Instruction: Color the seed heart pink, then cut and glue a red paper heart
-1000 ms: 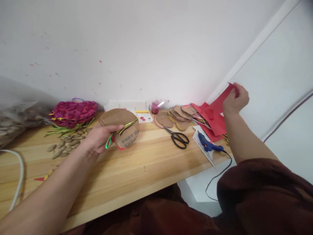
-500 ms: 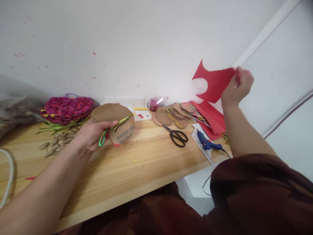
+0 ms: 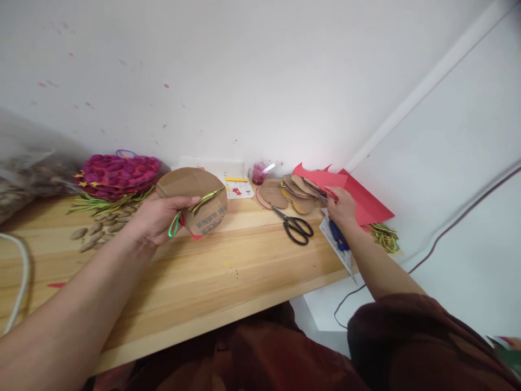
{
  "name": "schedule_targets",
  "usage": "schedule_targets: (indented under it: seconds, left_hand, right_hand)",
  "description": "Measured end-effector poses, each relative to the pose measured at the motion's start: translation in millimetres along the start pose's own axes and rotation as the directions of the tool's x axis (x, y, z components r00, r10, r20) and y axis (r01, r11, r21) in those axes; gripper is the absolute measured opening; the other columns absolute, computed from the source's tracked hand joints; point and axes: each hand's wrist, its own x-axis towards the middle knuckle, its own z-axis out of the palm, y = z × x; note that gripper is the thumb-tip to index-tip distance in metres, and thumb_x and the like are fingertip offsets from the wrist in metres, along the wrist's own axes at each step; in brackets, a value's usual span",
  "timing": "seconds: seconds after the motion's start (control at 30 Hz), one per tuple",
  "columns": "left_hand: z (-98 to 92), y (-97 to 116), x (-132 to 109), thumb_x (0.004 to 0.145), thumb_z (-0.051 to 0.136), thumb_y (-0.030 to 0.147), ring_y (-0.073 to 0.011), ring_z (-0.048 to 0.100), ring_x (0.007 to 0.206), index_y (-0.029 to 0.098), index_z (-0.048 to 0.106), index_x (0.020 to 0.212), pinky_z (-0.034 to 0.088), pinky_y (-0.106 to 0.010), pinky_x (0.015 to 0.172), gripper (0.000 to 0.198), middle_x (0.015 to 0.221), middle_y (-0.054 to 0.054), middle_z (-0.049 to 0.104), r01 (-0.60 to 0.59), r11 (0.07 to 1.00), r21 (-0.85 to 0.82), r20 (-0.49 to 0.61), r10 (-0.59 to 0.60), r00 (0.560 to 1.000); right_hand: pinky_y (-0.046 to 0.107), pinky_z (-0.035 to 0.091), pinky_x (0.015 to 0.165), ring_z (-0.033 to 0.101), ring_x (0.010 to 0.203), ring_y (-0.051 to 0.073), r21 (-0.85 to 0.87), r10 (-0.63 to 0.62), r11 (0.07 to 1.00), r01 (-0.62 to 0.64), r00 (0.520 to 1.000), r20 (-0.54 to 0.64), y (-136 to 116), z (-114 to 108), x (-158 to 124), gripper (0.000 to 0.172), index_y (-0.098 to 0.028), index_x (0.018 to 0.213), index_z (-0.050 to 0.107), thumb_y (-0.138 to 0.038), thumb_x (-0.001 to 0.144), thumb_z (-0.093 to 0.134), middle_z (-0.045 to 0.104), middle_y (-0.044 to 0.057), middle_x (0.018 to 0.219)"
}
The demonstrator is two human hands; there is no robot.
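Note:
My left hand (image 3: 157, 217) grips a rounded cardboard piece (image 3: 183, 184) with red edging, green-yellow strands (image 3: 209, 196) under the thumb and a green ribbon loop (image 3: 175, 224) hanging below. At the right, my right hand (image 3: 340, 205) is closed on a cut red sheet (image 3: 313, 176), which lies over the stack of cardboard shapes (image 3: 299, 189) by the wall. Another red sheet (image 3: 370, 203) is behind that hand. Black-handled scissors (image 3: 298, 228) rest on the table to its left. A blue glue gun (image 3: 338, 236) is partly hidden beneath my right wrist.
On the wooden table (image 3: 195, 293) are a purple round piece (image 3: 122, 172), brown pods (image 3: 97, 231), a pink-stained cup (image 3: 258, 174) and a yellow strip (image 3: 236, 179). Green strands (image 3: 385, 237) lie at the far right. A dark cable (image 3: 439, 239) runs along the right wall.
My right hand has come down and left with the cut red sheet, from the air beside the wall to the cardboard stack. My left hand still holds the cardboard piece.

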Motion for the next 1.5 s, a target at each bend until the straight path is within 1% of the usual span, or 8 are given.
schedule_targets:
  seconds: [0.43,0.57,0.7,0.8,0.97,1.27,1.37,1.5]
  left_hand:
    - [6.0,11,-8,0.058,0.083,0.0,-0.0256,0.074,0.109,0.025,0.072,0.122,0.064,-0.025,0.076,0.069,0.106,-0.004,0.082,0.026,0.999,-0.043,-0.056,-0.029,0.998]
    - [5.9,10,-7,0.06,0.082,0.0,-0.0253,0.072,0.114,0.025,0.071,0.124,0.063,-0.029,0.088,0.069,0.107,-0.002,0.081,-0.012,0.994,-0.11,-0.017,0.01,1.0]
    - [4.8,9,-6,0.06,0.076,-0.001,-0.027,0.073,0.115,0.022,0.071,0.121,0.062,-0.036,0.095,0.065,0.107,-0.004,0.08,-0.052,0.987,-0.152,-0.065,0.042,0.997]
    - [4.1,11,-4,0.06,0.074,-0.001,-0.0275,0.072,0.116,0.02,0.072,0.116,0.061,-0.036,0.096,0.059,0.106,-0.005,0.08,-0.082,0.981,-0.176,-0.055,0.073,0.996]
    - [3.4,17,-3,0.059,0.076,0.003,-0.0275,0.072,0.116,0.02,0.074,0.106,0.061,-0.034,0.097,0.049,0.101,-0.003,0.079,-0.175,0.971,-0.161,-0.125,0.156,0.98]
    - [-0.4,36,-8,0.064,0.073,0.007,-0.0258,0.07,0.12,0.021,0.073,0.104,0.059,-0.032,0.099,0.042,0.102,-0.002,0.079,-0.25,0.952,-0.175,-0.12,0.232,0.965]
    - [-3.8,35,-3,0.064,0.072,0.006,-0.0254,0.07,0.119,0.02,0.073,0.105,0.058,-0.032,0.1,0.043,0.103,-0.003,0.079,-0.262,0.944,-0.202,-0.118,0.242,0.963]
    - [-3.3,32,0,0.065,0.073,0.003,-0.025,0.072,0.115,0.021,0.073,0.102,0.059,-0.031,0.098,0.041,0.101,-0.002,0.079,-0.233,0.947,-0.221,-0.136,0.207,0.969]
  right_hand:
    - [0.049,0.051,0.107,0.068,0.122,0.033,-0.102,0.139,0.988,-0.113,0.944,0.298,-37,-2,22,0.046,-0.015,0.125,0.074,-0.019,0.089,0.046,0.075,0.017,0.128]
    - [0.065,0.039,0.114,0.056,0.136,0.045,-0.174,0.22,0.97,-0.169,0.914,0.341,-38,-15,17,0.06,-0.004,0.138,0.062,-0.034,0.086,0.059,0.064,0.029,0.14]
    - [0.063,0.032,0.122,0.039,0.152,0.043,0.069,-0.018,0.998,-0.007,0.934,0.357,-91,-27,-37,0.087,-0.006,0.156,0.04,-0.057,0.088,0.062,0.044,0.028,0.16]
    - [0.062,0.032,0.125,0.03,0.158,0.038,0.323,-0.234,0.942,0.086,0.861,0.452,-146,-37,-108,0.09,-0.012,0.166,0.016,-0.058,0.097,0.05,0.027,0.025,0.17]
    - [0.073,0.025,0.124,0.013,0.162,0.042,0.346,-0.342,0.922,0.173,0.784,0.518,-213,-38,-180,0.097,-0.026,0.167,-0.01,-0.058,0.099,0.051,0.012,0.019,0.175]
    - [0.074,0.013,0.126,0.006,0.161,0.046,0.48,-0.357,0.876,0.05,0.738,0.572,-330,2,-138,0.096,-0.017,0.167,0.018,-0.069,0.094,0.051,0.022,0.022,0.172]
    - [0.065,0.018,0.13,0.019,0.161,0.038,0.575,-0.283,0.806,-0.141,0.761,0.584,-330,8,-117,0.089,-0.016,0.165,0.024,-0.069,0.097,0.046,0.025,0.021,0.172]
    - [0.053,0.033,0.128,0.042,0.154,0.027,0.696,-0.053,0.623,-0.356,0.869,0.492,-291,10,-97,0.075,-0.021,0.159,0.038,-0.068,0.101,0.037,0.042,0.015,0.166]
